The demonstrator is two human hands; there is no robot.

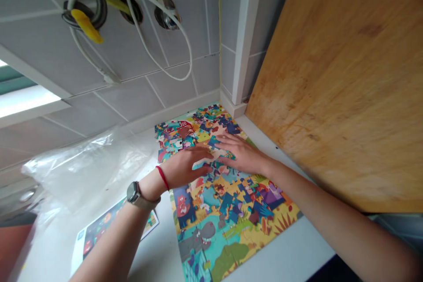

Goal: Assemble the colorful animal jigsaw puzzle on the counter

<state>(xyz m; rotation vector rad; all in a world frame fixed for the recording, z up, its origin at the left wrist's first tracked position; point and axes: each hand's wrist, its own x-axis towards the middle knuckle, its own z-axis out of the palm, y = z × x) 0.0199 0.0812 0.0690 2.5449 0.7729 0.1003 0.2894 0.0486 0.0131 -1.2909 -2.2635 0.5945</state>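
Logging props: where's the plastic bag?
Head view, left side: the clear plastic bag lies on the white surface, against the tiled wall.

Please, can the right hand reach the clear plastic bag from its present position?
Probably not directly: the left hand and its forearm lie between the right hand and the plastic bag. The right hand would likely need to pass over or around them.

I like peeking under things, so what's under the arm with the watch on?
Under the left forearm is a colourful printed sheet, lying on the white surface. Parts of it show on both sides of the arm, but the middle is covered, so I can't see that bit.
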